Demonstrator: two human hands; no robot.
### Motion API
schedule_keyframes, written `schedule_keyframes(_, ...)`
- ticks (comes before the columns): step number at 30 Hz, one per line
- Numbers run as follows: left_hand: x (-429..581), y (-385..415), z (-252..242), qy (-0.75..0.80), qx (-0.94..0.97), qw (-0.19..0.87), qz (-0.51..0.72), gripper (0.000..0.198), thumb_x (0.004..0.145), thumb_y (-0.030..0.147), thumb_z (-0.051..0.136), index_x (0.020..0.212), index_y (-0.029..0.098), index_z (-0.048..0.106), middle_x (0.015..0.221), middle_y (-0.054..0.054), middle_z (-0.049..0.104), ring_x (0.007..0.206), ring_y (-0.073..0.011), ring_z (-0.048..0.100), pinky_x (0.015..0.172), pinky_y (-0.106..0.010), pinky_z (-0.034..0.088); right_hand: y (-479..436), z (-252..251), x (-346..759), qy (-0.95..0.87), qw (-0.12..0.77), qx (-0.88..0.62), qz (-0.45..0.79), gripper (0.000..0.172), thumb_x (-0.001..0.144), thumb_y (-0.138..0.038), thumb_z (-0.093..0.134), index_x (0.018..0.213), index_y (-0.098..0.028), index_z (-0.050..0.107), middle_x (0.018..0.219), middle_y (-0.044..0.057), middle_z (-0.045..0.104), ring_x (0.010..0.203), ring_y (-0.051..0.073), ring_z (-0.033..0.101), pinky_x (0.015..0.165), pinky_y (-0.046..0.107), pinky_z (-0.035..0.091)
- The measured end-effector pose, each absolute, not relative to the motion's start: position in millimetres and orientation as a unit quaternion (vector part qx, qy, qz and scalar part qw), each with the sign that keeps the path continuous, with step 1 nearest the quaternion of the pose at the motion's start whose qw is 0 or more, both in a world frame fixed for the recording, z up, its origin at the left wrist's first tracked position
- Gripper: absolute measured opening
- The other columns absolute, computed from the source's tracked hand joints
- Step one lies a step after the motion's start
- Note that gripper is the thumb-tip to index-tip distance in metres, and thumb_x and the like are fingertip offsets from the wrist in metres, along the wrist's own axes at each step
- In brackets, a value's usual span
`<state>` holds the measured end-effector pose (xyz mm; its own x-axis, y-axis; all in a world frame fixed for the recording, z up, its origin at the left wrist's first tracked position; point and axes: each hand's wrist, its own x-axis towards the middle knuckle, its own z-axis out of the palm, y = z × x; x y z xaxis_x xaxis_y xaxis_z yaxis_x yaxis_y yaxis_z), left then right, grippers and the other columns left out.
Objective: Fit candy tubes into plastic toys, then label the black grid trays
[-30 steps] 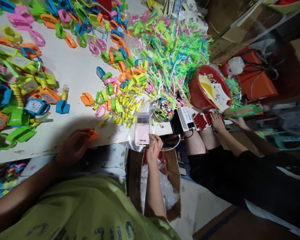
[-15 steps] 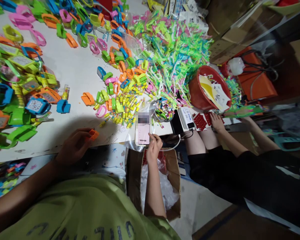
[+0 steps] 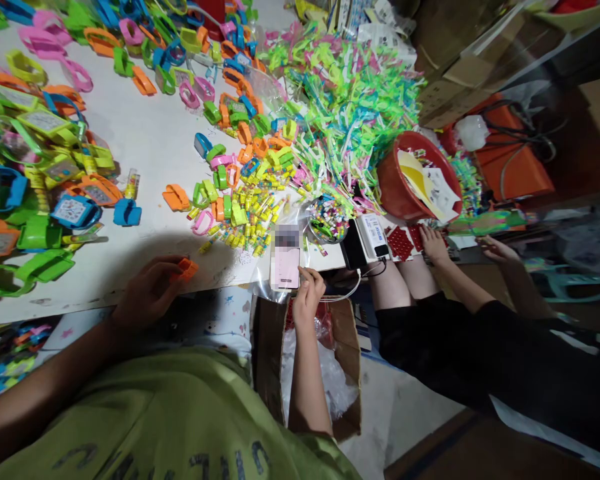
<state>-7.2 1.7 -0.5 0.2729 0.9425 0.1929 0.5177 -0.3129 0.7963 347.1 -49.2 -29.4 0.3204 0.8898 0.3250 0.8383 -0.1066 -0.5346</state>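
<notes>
co-worker's hand (image 3: 497, 250) shifted; left hand (image 3: 147, 293) grips clip (image 3: 187, 268), right hand (image 3: 309, 292) touches phone (image 3: 285, 263)

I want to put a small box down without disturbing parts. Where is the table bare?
Bare white table lies between the left toy heap and the middle clip pile, down to the left hand. Around the neon strips and red basin it is crowded.

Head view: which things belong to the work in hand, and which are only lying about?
In hand: orange piece, pinched by left hand; phone, touched by right hand.
Lying about: blue piece, red basin, neon strip pile, cardboard box.
</notes>
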Motion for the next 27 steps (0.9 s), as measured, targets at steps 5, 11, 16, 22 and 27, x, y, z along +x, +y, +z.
schedule_keyframes(5, -8.1, 2.0, -0.1, 0.495, 0.734, 0.317, 0.339, 0.011, 0.09, 0.024, 0.054, 0.101, 0.021, 0.056, 0.117, -0.008, 0.062, 0.106, -0.0206, 0.062, 0.091, -0.036, 0.051, -48.7, -29.1, 347.2, -0.581, 0.32, -0.747, 0.038, 0.054, 0.101, -0.047, 0.02, 0.119, -0.023, 0.065, 0.117, 0.011, 0.055, 0.11, 0.025, 0.049, 0.095, 0.045, 0.036)
schedule_keyframes(11, -8.2, 1.4, -1.0, 0.494, 0.737, 0.308, 0.344, 0.01, 0.09, 0.024, 0.055, 0.101, 0.022, 0.055, 0.117, -0.008, 0.062, 0.106, -0.0201, 0.061, 0.091, -0.036, 0.051, -48.6, -27.7, 347.0, -0.581, 0.325, -0.745, 0.042, 0.052, 0.101, -0.046, 0.022, 0.12, -0.022, 0.064, 0.117, 0.011, 0.055, 0.111, 0.025, 0.049, 0.096, 0.045, 0.036)
schedule_keyframes(16, -8.0, 1.3, -1.3, 0.5, 0.733, 0.316, 0.336, 0.012, 0.09, 0.025, 0.055, 0.101, 0.021, 0.056, 0.117, -0.008, 0.062, 0.106, -0.0206, 0.062, 0.091, -0.036, 0.051, -48.6, -26.1, 346.9, -0.582, 0.325, -0.744, 0.041, 0.053, 0.101, -0.047, 0.022, 0.119, -0.022, 0.065, 0.117, 0.011, 0.056, 0.111, 0.025, 0.049, 0.096, 0.044, 0.036)
schedule_keyframes(22, -8.2, 1.2, -0.7, 0.503, 0.734, 0.314, 0.33, 0.012, 0.091, 0.026, 0.054, 0.101, 0.021, 0.056, 0.117, -0.008, 0.062, 0.106, -0.0209, 0.061, 0.091, -0.036, 0.051, -49.2, -24.6, 347.2, -0.582, 0.331, -0.741, 0.042, 0.051, 0.101, -0.046, 0.023, 0.118, -0.022, 0.065, 0.116, 0.011, 0.056, 0.111, 0.025, 0.049, 0.095, 0.044, 0.035)
schedule_keyframes(27, -7.8, 1.3, 0.1, 0.501, 0.733, 0.318, 0.334, 0.012, 0.091, 0.027, 0.053, 0.102, 0.022, 0.056, 0.116, -0.008, 0.062, 0.107, -0.0213, 0.061, 0.092, -0.038, 0.05, -49.9, -22.9, 346.9, -0.58, 0.319, -0.749, 0.035, 0.056, 0.101, -0.048, 0.02, 0.115, -0.021, 0.066, 0.116, 0.011, 0.057, 0.111, 0.025, 0.051, 0.095, 0.044, 0.036)
